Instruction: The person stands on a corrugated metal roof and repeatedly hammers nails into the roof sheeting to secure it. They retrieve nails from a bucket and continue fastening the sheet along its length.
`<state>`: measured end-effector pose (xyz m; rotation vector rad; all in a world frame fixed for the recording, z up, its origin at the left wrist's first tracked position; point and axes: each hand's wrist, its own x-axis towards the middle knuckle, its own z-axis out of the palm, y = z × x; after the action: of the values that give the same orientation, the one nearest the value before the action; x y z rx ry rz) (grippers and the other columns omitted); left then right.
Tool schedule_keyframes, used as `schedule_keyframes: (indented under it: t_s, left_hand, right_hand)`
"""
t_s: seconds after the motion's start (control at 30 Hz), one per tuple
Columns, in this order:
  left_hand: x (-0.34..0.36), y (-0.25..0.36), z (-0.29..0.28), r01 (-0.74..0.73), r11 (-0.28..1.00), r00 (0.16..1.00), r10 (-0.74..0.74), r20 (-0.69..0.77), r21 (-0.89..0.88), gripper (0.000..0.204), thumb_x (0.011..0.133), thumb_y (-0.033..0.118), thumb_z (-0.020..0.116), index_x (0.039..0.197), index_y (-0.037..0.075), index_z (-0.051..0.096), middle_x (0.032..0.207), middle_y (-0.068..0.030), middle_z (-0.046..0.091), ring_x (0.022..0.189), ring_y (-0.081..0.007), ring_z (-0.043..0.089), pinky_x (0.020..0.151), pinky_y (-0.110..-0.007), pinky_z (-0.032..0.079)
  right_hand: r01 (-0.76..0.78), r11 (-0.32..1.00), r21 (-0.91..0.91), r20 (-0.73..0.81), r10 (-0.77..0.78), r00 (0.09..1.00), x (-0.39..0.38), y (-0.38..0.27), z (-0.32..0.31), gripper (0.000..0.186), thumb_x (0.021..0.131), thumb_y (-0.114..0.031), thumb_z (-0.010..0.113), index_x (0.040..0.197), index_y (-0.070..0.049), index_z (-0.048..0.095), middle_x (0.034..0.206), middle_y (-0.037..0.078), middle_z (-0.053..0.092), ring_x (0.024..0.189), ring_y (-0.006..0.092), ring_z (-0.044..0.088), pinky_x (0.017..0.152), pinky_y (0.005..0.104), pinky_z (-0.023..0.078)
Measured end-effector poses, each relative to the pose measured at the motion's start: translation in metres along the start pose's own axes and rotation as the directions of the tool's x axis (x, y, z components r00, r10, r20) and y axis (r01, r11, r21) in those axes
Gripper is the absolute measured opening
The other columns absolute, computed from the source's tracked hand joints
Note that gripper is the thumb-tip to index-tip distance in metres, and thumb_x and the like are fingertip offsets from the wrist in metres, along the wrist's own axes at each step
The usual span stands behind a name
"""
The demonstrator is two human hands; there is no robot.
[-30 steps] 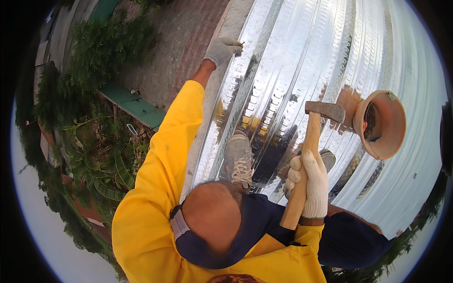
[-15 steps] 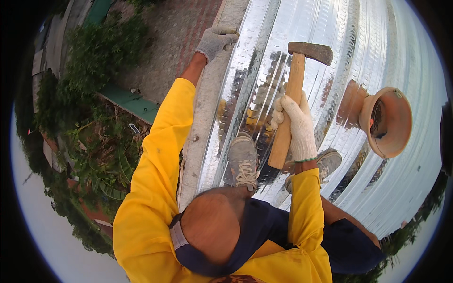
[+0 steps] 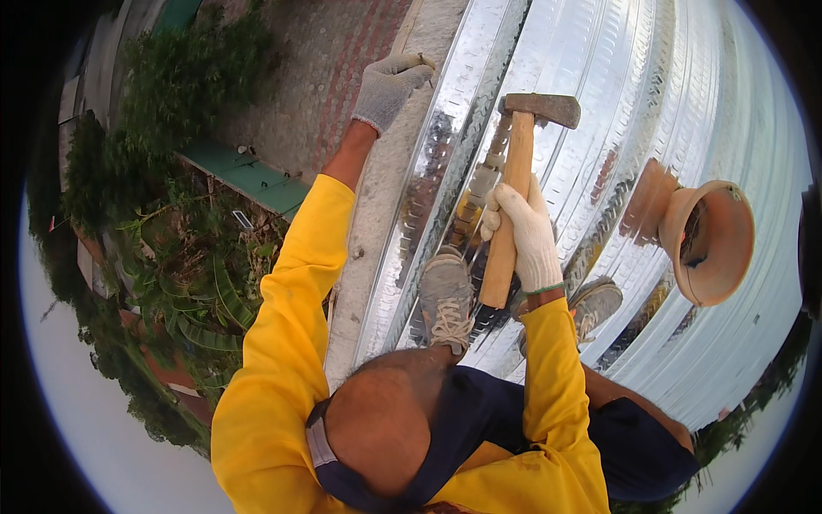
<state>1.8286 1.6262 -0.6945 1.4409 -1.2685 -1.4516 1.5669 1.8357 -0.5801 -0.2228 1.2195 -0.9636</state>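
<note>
My left hand [image 3: 387,92], in a grey knit glove, is over the pale concrete ledge [image 3: 381,201] beside the metal sheet's edge. Its thumb and fingers pinch a small, thin, dark piece that looks like a nail [image 3: 421,58]. My right hand [image 3: 524,236], in a cream glove, is wrapped around the wooden handle of a hatchet [image 3: 517,158]. The hatchet's dark, rusty head is at the far end, its flared side to the right. It is held above the shiny ribbed metal sheet [image 3: 591,60], apart from my left hand.
My shoes [image 3: 447,300] rest on the sheet, close to its left edge. A clay pot [image 3: 676,214] lies on its side at the right, with small dark things inside. Beyond the ledge there is a drop to a paved yard [image 3: 308,77], a green wall [image 3: 244,182] and plants.
My left hand has come off the sheet's edge and turned, showing the thin piece at its fingertips. The hatchet in my right hand has shifted slightly left and become more upright.
</note>
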Motion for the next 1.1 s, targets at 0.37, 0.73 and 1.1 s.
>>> schedule_keyframes:
  t_s: [0.37, 0.73, 1.1]
  left_hand:
    - [0.023, -0.023, 0.021, -0.435, 0.787, 0.9, 0.364, 0.24, 0.438, 0.02, 0.105, 0.018, 0.088, 0.116, 0.003, 0.091, 0.114, -0.0164, 0.089, 0.106, -0.0338, 0.085, 0.097, -0.043, 0.066]
    - [0.006, -0.047, 0.048, -0.569, 0.511, 0.786, 0.568, 0.244, 0.645, 0.017, 0.103, 0.007, 0.078, 0.119, 0.01, 0.083, 0.118, -0.0138, 0.083, 0.113, -0.0426, 0.075, 0.1, -0.054, 0.061]
    - [0.001, -0.052, 0.06, -0.556, 0.474, 0.751, 0.638, 0.169, 0.683, 0.015, 0.1, 0.005, 0.08, 0.115, 0.009, 0.081, 0.114, -0.0149, 0.083, 0.11, -0.043, 0.075, 0.099, -0.054, 0.059]
  right_hand:
    - [-0.009, 0.971, -0.24, -0.064, -0.006, 0.998, 0.002, -0.002, 0.011, 0.047, 0.118, -0.023, 0.071, 0.157, -0.002, 0.057, 0.101, 0.006, 0.067, 0.07, 0.0144, 0.066, 0.061, 0.0366, 0.059]
    - [0.209, 0.828, -0.52, -0.137, -0.322, 0.937, 0.038, 0.06, 0.057, 0.058, 0.118, -0.034, 0.071, 0.164, -0.002, 0.055, 0.123, 0.032, 0.081, 0.109, 0.0479, 0.085, 0.095, 0.0544, 0.065]
    - [0.237, 0.713, -0.66, -0.177, -0.454, 0.873, 0.033, 0.026, 0.061, 0.054, 0.117, -0.028, 0.073, 0.159, 0.001, 0.057, 0.12, 0.034, 0.081, 0.11, 0.0497, 0.085, 0.096, 0.0555, 0.065]
